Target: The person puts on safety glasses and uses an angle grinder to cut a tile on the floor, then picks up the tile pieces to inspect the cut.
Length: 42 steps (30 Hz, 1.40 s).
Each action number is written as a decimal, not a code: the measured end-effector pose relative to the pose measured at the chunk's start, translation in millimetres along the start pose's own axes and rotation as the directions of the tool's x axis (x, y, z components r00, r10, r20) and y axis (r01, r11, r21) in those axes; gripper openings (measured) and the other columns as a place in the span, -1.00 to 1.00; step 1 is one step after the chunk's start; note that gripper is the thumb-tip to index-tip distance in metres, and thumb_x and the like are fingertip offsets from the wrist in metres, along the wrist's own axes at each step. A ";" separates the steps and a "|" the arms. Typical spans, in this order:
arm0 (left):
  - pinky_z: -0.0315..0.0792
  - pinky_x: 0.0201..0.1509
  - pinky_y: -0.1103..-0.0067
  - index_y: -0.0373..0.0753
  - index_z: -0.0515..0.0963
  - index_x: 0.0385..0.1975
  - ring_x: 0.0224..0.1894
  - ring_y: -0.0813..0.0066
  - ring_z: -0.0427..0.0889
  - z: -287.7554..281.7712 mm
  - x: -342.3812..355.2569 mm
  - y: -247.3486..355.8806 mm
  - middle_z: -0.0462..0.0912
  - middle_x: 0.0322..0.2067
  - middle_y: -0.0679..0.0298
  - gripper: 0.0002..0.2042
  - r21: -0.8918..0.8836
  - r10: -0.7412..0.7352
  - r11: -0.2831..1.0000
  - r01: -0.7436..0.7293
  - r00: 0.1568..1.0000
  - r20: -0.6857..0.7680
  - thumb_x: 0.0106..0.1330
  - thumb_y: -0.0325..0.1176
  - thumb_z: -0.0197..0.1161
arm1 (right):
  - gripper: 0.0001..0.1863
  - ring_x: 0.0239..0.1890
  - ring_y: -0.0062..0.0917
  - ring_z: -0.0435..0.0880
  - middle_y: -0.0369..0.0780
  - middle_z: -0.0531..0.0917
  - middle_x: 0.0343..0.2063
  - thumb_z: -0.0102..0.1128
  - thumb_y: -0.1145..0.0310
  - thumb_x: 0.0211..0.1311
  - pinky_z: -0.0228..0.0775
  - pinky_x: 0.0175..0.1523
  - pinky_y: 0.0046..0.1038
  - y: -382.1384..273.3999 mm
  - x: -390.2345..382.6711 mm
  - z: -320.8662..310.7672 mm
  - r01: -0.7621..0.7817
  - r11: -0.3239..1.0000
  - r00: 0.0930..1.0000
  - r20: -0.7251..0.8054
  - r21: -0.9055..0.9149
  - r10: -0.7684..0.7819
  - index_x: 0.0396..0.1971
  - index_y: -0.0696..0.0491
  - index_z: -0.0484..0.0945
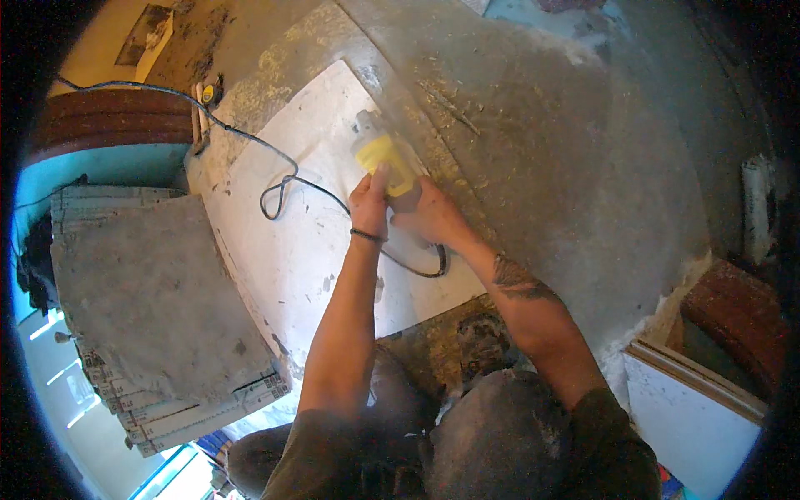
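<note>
Both my hands grip a yellow and grey power tool (386, 162) over a pale, scuffed board (275, 258). My left hand (369, 200) wraps its left side, thumb along the yellow body. My right hand (427, 212) closes round the lower, darker end; its fingers are partly hazy with dust. The tool's black cord (296, 175) loops across the board, runs under my arms and trails off to the upper left. The tool's working end is blurred by dust.
Left stands a stack of dusty flat boxes (142, 292). A tape measure (209, 95) lies upper left near brown curved edging (108, 117). Dusty grey floor (583, 167) stretches right, with a white-faced panel (683, 417) and brown curved piece (733, 325) at lower right.
</note>
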State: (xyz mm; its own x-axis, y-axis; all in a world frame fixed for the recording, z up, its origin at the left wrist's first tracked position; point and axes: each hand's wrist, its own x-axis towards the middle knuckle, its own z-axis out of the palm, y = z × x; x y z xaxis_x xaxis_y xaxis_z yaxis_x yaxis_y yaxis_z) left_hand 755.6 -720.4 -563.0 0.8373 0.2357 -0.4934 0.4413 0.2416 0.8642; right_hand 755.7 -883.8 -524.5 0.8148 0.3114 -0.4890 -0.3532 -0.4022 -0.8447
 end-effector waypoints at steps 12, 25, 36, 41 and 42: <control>0.51 -0.07 0.65 -0.38 0.66 0.02 -0.16 0.60 0.67 6.0 -3.4 0.8 0.75 -0.12 0.29 -0.58 -0.036 0.016 0.999 -0.016 1.000 0.012 0.48 -0.09 0.29 | -0.13 0.14 -0.13 0.67 0.06 0.67 0.05 0.51 0.20 -0.16 0.52 0.20 -0.22 15.0 8.8 8.1 0.069 0.998 0.995 -0.074 0.009 -0.069 0.23 0.16 0.40; 0.49 -0.02 0.64 -0.37 0.67 0.02 -0.13 0.60 0.66 10.5 -10.2 -5.1 0.75 -0.11 0.30 -0.59 -0.033 0.009 0.999 -0.009 1.000 0.004 0.48 -0.09 0.29 | -0.18 0.07 -0.18 0.70 0.01 0.70 -0.01 0.59 0.17 -0.19 0.54 0.16 -0.25 24.8 2.0 7.2 0.094 0.996 0.992 -0.080 0.010 -0.093 0.14 0.16 0.47; 0.53 -0.04 0.64 -0.40 0.65 0.04 -0.13 0.57 0.69 11.7 -12.6 4.9 0.76 -0.12 0.26 -0.58 -0.013 -0.013 1.000 0.013 1.000 0.003 0.48 -0.10 0.29 | -0.17 0.08 -0.15 0.69 0.05 0.69 0.00 0.56 0.14 -0.17 0.54 0.16 -0.23 16.9 1.0 3.3 0.018 0.998 0.999 -0.043 -0.060 -0.021 0.15 0.17 0.44; 0.53 -0.04 0.63 -0.40 0.64 0.05 -0.13 0.57 0.68 10.9 -10.9 0.0 0.75 -0.10 0.26 -0.58 -0.069 0.002 0.998 -0.001 1.000 0.011 0.49 -0.11 0.28 | -0.18 0.08 -0.17 0.70 0.05 0.69 0.00 0.55 0.19 -0.16 0.54 0.14 -0.24 23.5 4.4 7.7 0.060 0.997 0.996 -0.059 -0.054 -0.063 0.16 0.18 0.44; 0.52 -0.03 0.63 -0.40 0.64 0.05 -0.13 0.58 0.68 9.6 -10.7 -0.5 0.75 -0.10 0.26 -0.58 -0.087 0.007 0.996 -0.006 1.000 0.014 0.49 -0.11 0.28 | -0.18 0.08 -0.17 0.70 0.05 0.69 0.00 0.55 0.19 -0.16 0.54 0.14 -0.24 24.4 5.0 9.1 0.062 0.997 0.996 -0.057 -0.053 -0.065 0.16 0.18 0.44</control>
State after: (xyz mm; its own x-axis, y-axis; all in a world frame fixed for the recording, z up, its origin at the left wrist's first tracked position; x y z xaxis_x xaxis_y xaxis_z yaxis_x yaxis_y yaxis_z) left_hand 749.5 -732.1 -557.2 0.8450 0.2241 -0.4856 0.4063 0.3214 0.8553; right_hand 747.0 -884.3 -549.6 0.8609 0.2868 -0.4202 -0.2776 -0.4272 -0.8605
